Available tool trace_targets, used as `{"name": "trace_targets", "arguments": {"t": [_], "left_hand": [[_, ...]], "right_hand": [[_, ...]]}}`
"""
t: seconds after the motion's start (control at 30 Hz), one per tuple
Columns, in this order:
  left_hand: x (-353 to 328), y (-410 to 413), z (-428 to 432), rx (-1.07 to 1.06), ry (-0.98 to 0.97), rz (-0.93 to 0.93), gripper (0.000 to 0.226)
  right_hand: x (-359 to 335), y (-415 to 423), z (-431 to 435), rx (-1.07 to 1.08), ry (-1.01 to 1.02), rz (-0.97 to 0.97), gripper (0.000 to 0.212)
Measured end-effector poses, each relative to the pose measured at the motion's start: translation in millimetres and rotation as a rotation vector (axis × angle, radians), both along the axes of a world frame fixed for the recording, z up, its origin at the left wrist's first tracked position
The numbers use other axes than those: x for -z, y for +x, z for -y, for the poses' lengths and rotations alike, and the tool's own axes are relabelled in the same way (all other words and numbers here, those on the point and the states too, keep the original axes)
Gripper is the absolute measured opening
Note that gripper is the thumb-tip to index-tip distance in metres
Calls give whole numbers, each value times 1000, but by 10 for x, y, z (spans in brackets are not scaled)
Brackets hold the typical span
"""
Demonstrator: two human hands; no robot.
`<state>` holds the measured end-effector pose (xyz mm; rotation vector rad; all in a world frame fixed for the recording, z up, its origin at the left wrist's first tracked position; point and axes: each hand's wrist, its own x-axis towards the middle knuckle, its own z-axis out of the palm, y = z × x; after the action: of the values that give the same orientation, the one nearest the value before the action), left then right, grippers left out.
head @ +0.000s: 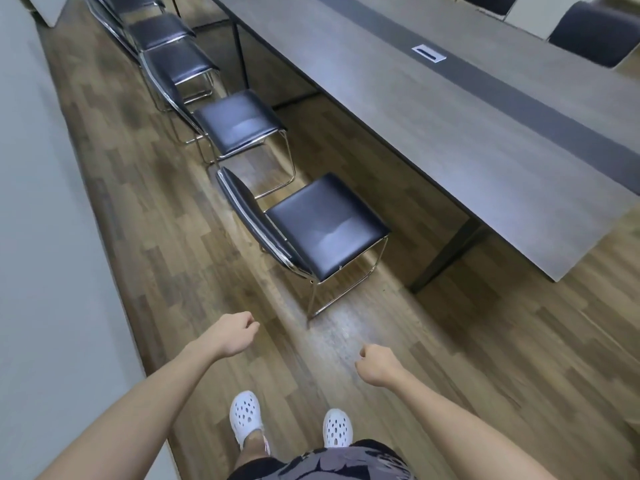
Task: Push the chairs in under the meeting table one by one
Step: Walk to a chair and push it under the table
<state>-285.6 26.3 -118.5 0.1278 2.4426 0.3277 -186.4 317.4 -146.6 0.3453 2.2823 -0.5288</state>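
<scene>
A long grey meeting table (pixel 433 109) runs from the upper middle to the right. Several black padded chairs with chrome frames stand in a row along its left side, pulled out from it. The nearest chair (pixel 325 223) is just ahead of me, its backrest toward the wall. Behind it stands a second chair (pixel 239 123), then a third chair (pixel 176 60). My left hand (pixel 235 332) and my right hand (pixel 377 363) hang in front of me with fingers curled, holding nothing, short of the nearest chair.
A pale wall (pixel 41 237) runs close along the left, leaving a narrow strip of wood floor (pixel 180 271) behind the chairs. More dark chairs (pixel 595 32) sit on the table's far side. A dark table leg (pixel 446 258) stands near the table's corner.
</scene>
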Motion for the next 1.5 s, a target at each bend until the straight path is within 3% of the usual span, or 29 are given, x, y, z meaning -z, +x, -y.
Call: {"name": "trace_targets", "arguments": {"t": [0.43,0.67,0.93,1.23,1.5], "left_hand": [[1,-1010,497,227,44,-6,34],[19,-1409,868,237,96,5,35],[127,-1758,937,285,75,47,33],[155,-2239,844,270,47,104,32],[-3,-2771,770,290,19,-22,27]], "right_hand": [[-10,-545,770,216,35,58,26],[2,-944,1252,242,70,62,11],[107,-1166,1471,340,53,57,29],[136,-1570,1260,334,68,49,31],[54,-1980,1175,337,39,-5,30]]}}
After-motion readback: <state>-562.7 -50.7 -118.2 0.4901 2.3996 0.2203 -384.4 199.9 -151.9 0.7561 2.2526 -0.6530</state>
